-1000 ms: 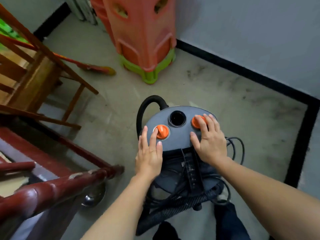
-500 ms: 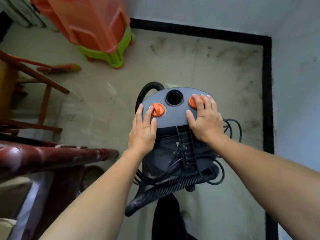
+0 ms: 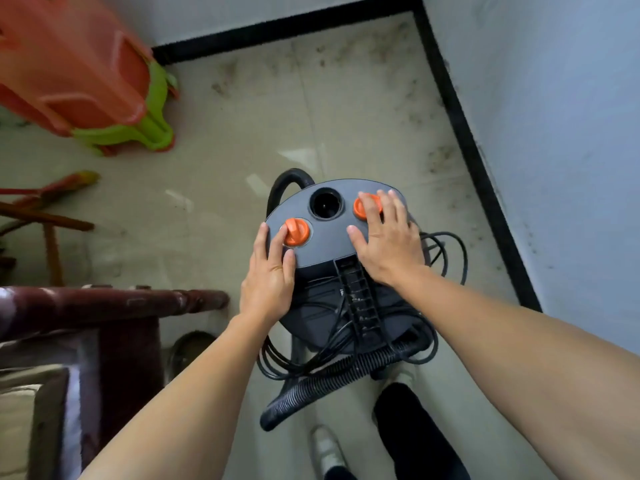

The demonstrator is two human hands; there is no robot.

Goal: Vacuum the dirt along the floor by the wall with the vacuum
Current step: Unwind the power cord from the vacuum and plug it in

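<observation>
A dark grey canister vacuum (image 3: 332,237) stands on the floor in front of me, with two orange knobs and a round black port on its top. My left hand (image 3: 268,278) lies flat on the left side of the lid, fingers beside the left orange knob (image 3: 296,231). My right hand (image 3: 386,244) rests with straight fingers over the right orange knob (image 3: 366,206). A ribbed black hose (image 3: 322,386) and a black cord (image 3: 446,251) loop around the body. Dark dirt specks (image 3: 419,112) lie along the floor near the black skirting (image 3: 464,133).
Stacked orange and green plastic stools (image 3: 86,84) stand at the far left by the wall. A dark red wooden rail (image 3: 104,303) juts in from the left, with wooden chair legs (image 3: 52,237) and a broom head (image 3: 69,183) behind it. My shoe (image 3: 325,448) is below the hose.
The view has swung right and downward toward the corner, so the right wall now shows. Both hands stay flat on the vacuum's lid in the same places.
</observation>
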